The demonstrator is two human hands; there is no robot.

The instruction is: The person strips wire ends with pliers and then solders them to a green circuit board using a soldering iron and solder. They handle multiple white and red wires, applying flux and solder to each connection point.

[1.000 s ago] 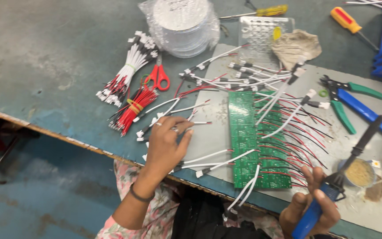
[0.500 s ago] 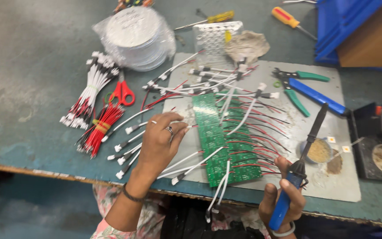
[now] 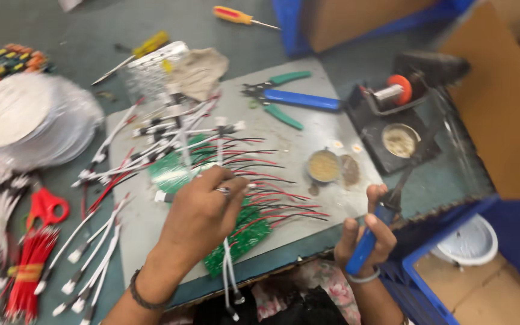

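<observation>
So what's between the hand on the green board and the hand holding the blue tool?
In the head view, thin red and black wires fan across the grey mat between the left hand and right hand.

An electronics assembly workshop: a worn grey-green bench (image 3: 43,36) strewn with hand tools and parts. A green circuit board (image 3: 245,238) bristles with red and black wires (image 3: 272,180), beside bundled red wire leads (image 3: 28,274), blue-handled pliers (image 3: 299,99), screwdrivers (image 3: 236,15), red scissors (image 3: 46,207), a solder spool on its black stand (image 3: 392,93) and small tins of flux (image 3: 323,165). Blue plastic bins (image 3: 513,241) stand at the edge
</observation>
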